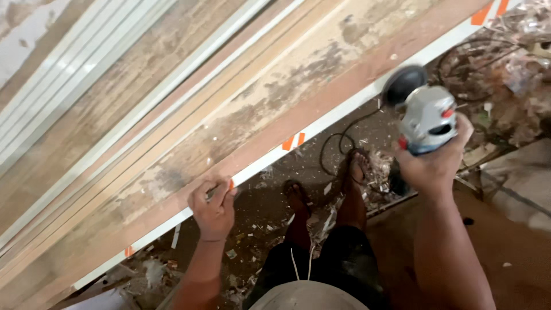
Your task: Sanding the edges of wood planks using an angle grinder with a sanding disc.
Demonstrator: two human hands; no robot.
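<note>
My left hand point(213, 204) rests on the near edge of a long wooden board point(298, 97), its fingers pinched on a small orange pencil point(231, 184) at the white edge strip point(321, 123). My right hand point(434, 162) grips a grey power trimmer point(426, 117) with a black round base, held in the air just off the board's edge. Its black cord point(338, 138) loops down toward the floor. The board lies diagonally from lower left to upper right, with worn grey patches on its face.
Further boards and white slats point(86, 63) lie alongside at the upper left. Wood shavings and scraps point(505, 51) litter the floor at the right and below the board. My feet in sandals point(350, 172) stand on the debris-strewn floor.
</note>
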